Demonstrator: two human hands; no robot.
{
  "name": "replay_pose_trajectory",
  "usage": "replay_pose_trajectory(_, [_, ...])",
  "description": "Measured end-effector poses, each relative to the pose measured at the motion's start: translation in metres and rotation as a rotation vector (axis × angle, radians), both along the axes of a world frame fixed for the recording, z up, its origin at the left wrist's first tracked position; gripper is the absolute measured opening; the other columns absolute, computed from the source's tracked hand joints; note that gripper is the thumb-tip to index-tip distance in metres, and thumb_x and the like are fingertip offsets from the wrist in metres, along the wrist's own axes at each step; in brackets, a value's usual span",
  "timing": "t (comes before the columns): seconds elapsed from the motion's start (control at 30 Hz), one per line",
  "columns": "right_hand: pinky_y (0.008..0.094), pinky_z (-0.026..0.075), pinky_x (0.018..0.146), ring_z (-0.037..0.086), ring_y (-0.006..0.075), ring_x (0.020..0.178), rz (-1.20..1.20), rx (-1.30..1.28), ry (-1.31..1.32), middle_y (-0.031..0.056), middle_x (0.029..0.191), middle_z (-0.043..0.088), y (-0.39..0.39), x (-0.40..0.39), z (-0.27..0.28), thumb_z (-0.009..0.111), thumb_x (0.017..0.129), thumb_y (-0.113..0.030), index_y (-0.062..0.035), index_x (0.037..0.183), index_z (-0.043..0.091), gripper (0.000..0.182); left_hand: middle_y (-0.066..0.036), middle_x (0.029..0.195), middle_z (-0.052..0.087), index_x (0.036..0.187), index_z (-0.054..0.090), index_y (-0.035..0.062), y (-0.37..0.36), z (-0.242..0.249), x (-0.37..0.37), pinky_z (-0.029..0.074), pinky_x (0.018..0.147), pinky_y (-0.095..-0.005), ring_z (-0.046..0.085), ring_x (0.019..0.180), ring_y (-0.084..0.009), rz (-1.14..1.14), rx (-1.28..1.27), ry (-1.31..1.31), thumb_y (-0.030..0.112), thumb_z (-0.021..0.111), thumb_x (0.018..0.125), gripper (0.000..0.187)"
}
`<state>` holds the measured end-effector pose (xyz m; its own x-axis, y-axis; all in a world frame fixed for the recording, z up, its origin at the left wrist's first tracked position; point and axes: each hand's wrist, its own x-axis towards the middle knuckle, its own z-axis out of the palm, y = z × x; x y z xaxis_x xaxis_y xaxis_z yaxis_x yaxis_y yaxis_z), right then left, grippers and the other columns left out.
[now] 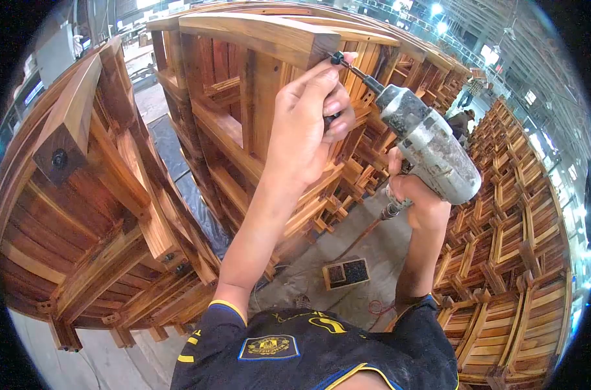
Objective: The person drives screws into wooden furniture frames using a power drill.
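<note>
My right hand (pixel 415 185) is wrapped round the handle of a grey, worn power driver (pixel 432 143), with a hose at its base. The driver's bit (pixel 362 75) points up and left to a small black foot (pixel 337 58) at the end of a wooden leg (pixel 263 39). The fingertips of my left hand (pixel 318 104) pinch at that black foot, and its other fingers curl round a dark piece (pixel 331 120) that is mostly hidden. On the left, another wooden leg (pixel 64 140) has a round black foot (pixel 59 158) on its end.
Below, a small box (pixel 346 274) of dark parts rests on the grey floor (pixel 308 260). Stacked wooden furniture frames (pixel 503 260) fill the right side, with more wooden frames at the left (pixel 68 234). A person (pixel 461 123) is in the background.
</note>
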<state>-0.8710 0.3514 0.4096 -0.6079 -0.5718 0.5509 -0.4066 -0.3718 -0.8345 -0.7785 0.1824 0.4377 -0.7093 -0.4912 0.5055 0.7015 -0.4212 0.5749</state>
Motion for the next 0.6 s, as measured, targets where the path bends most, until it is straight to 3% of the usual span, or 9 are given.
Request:
replay_pose_trajectory(0.27, [0.0229,0.040,0.052,0.055,0.0098,0.059,0.022,0.003,-0.024,0.0035,0.077,0.065,0.002,0.001,0.004,0.064,0.067,0.005,0.0014,0.095,0.066,0.029,0.007,0.061,0.032,0.117,0.057,-0.0019,-0.003,-0.008,0.006,0.025,0.044,-0.0182,0.033,0.051,-0.0041,0.119,-0.057,-0.093,0.019,0.047,0.096,0.031])
replay_pose_trajectory(0.4, [0.0231,0.040,0.051,0.054,0.0099,0.059,-0.002,0.026,-0.036,0.0038,0.077,0.064,0.006,0.001,0.010,0.065,0.067,0.005,0.0013,0.096,0.066,0.030,0.006,0.063,0.034,0.127,0.051,-0.0052,-0.029,-0.048,0.030,0.026,0.044,-0.0187,0.033,0.053,-0.0022,0.791,-0.183,-0.307,0.016,0.044,0.098,0.036])
replay_pose_trajectory(0.47, [0.0239,0.038,0.049,0.052,0.0107,0.056,-0.040,0.054,-0.041,0.0058,0.076,0.062,0.006,0.004,0.015,0.062,0.063,0.005,0.0020,0.093,0.064,0.031,0.005,0.063,0.034,0.137,0.039,-0.0061,-0.068,-0.065,0.032,0.028,0.045,-0.0190,0.034,0.053,-0.0028,0.871,-0.218,-0.439,0.010,0.042,0.096,0.044])
replay_pose_trajectory(0.53, [0.0252,0.036,0.045,0.046,0.0125,0.051,-0.090,0.106,-0.063,0.0100,0.073,0.058,0.006,0.009,0.025,0.055,0.055,0.006,0.0037,0.088,0.060,0.034,0.002,0.058,0.042,0.129,0.050,-0.0057,-0.106,-0.078,0.026,0.035,0.045,-0.0221,0.041,0.052,-0.0039,1.015,-0.416,-0.574,0.010,0.042,0.093,0.040])
replay_pose_trajectory(0.6, [0.0256,0.035,0.044,0.045,0.0119,0.049,-0.132,0.115,-0.022,0.0093,0.071,0.057,0.006,0.011,0.028,0.055,0.054,0.004,0.0033,0.087,0.060,0.033,-0.007,0.060,0.051,0.122,0.055,-0.0073,-0.113,-0.081,0.023,0.043,0.051,-0.0294,0.052,0.055,-0.0136,0.840,-0.435,-0.661,0.010,0.042,0.090,0.039])
